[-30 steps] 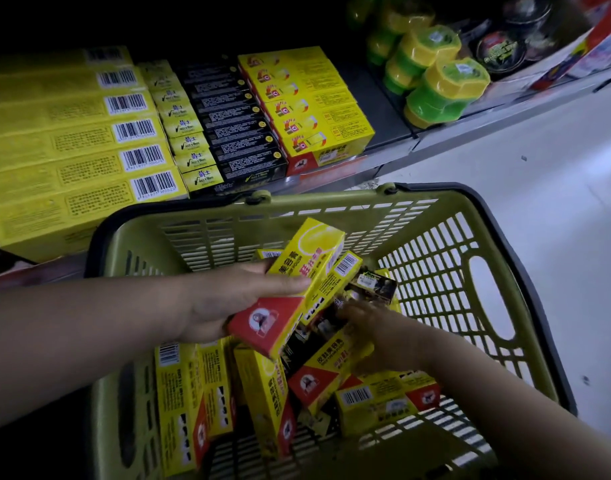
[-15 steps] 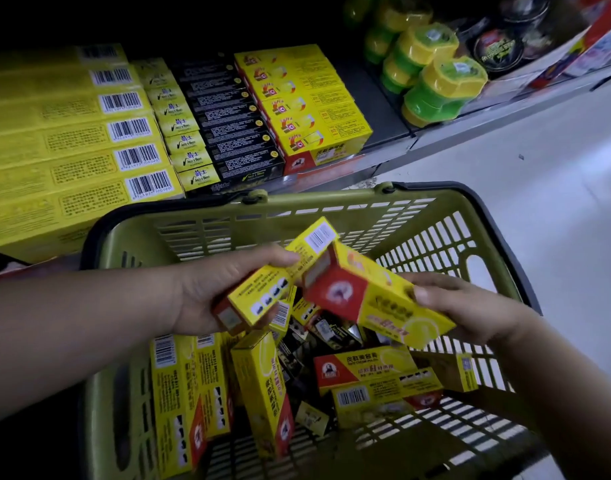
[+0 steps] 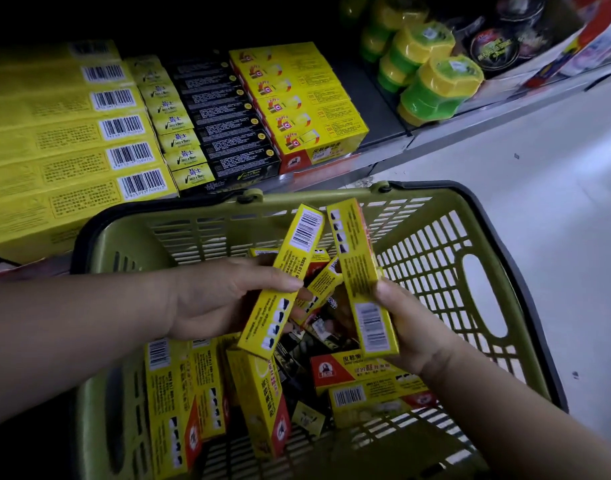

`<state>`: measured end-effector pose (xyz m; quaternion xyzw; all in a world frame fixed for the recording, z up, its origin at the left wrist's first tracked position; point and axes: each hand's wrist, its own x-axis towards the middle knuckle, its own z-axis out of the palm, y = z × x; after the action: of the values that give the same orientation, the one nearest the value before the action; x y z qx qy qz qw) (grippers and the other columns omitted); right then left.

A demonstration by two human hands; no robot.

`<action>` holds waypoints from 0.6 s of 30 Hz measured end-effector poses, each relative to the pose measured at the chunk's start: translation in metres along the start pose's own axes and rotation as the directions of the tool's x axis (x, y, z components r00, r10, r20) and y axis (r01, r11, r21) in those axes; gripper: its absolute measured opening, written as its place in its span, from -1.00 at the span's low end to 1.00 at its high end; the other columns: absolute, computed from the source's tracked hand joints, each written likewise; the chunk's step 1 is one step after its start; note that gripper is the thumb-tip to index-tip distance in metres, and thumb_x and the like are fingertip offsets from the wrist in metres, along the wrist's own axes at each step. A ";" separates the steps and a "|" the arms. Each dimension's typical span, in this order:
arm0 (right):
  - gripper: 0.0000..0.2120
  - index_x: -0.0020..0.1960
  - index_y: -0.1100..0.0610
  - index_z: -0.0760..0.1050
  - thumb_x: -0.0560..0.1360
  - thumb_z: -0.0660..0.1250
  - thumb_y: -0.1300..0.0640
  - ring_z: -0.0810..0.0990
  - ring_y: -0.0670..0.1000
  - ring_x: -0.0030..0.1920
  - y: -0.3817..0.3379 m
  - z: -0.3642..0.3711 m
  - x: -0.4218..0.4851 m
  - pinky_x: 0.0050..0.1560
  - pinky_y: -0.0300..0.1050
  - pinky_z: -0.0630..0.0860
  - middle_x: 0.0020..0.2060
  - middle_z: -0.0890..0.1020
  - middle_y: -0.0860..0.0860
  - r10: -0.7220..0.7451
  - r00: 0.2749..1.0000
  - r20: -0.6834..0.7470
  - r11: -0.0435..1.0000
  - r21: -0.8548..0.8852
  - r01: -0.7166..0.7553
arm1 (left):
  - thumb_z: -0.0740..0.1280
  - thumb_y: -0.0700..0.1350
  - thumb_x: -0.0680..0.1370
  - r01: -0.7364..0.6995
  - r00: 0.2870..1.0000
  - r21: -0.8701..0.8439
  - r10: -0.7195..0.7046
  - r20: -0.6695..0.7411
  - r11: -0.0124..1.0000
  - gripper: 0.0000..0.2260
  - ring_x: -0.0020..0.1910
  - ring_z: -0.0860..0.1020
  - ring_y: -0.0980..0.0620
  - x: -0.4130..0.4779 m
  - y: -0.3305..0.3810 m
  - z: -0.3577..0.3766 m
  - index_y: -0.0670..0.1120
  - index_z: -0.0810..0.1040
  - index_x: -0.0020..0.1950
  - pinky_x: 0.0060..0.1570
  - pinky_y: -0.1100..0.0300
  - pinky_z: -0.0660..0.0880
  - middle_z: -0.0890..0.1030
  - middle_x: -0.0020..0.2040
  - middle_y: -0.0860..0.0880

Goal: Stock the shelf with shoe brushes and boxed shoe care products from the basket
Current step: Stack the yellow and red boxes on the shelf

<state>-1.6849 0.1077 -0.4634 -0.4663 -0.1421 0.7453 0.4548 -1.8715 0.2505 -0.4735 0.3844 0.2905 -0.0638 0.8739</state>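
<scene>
One long yellow cardboard box (image 3: pixel 283 282) is clamped by left hand (image 3: pixel 221 299), second yellow box (image 3: pixel 361 271) by right hand (image 3: pixel 408 327); ends above the fingers should be squared before shelving.

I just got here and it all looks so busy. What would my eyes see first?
Right in the middle, the left hand holds a yellow box and the right hand holds a second yellow box, both over a green basket piled with more boxes. Behind it, a shelf carries neat rows of yellow boxes, with green and yellow tubs to their right.
</scene>
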 end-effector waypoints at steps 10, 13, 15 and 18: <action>-0.21 0.36 0.17 0.37 0.26 0.47 -0.18 0.61 0.14 0.09 -0.009 0.021 0.011 0.01 0.04 0.56 0.17 0.58 0.16 -0.011 1.000 0.020 0.996 0.091 0.010 | 0.38 -0.09 0.34 -0.069 0.998 -0.037 0.069 0.008 0.997 -0.69 0.03 0.64 0.01 -0.009 0.009 0.007 0.07 0.63 0.07 -0.05 0.09 0.59 0.67 0.07 -0.02; -0.30 0.37 0.13 0.40 0.35 0.39 -0.21 0.50 0.17 0.27 -0.013 0.028 0.013 0.20 0.07 0.47 0.29 0.51 0.17 -0.085 0.994 0.074 0.995 0.055 0.081 | 0.38 -0.07 0.34 -0.124 0.992 -0.034 0.123 -0.036 0.992 -0.59 0.10 0.61 -0.01 -0.013 0.015 0.012 0.04 0.54 0.19 0.14 -0.01 0.48 0.66 0.11 -0.02; -0.35 0.26 0.14 0.52 0.29 0.47 -0.21 0.58 0.12 0.17 -0.016 0.031 0.014 0.13 0.02 0.53 0.18 0.60 0.15 -0.097 0.991 0.090 0.989 0.122 0.086 | 0.39 -0.08 0.33 -0.145 0.988 -0.019 0.144 -0.061 0.989 -0.54 0.14 0.59 -0.03 -0.015 0.019 0.014 0.03 0.51 0.24 0.18 -0.04 0.46 0.65 0.13 -0.03; -0.48 0.02 0.16 0.66 0.21 0.55 -0.17 0.68 0.06 -0.06 -0.021 0.035 0.017 -0.09 -0.07 0.59 -0.08 0.69 0.11 -0.119 0.993 -0.017 0.974 0.193 0.120 | 0.46 -0.10 0.33 -0.182 0.982 -0.028 0.180 -0.054 0.983 -0.55 0.07 0.63 -0.02 -0.017 0.024 0.016 0.04 0.52 0.21 0.01 0.03 0.56 0.66 0.09 -0.04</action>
<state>-1.7046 0.1403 -0.4410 -0.4123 -0.0956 0.7257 0.5425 -1.8701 0.2541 -0.4398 0.3963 0.2779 0.0305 0.8745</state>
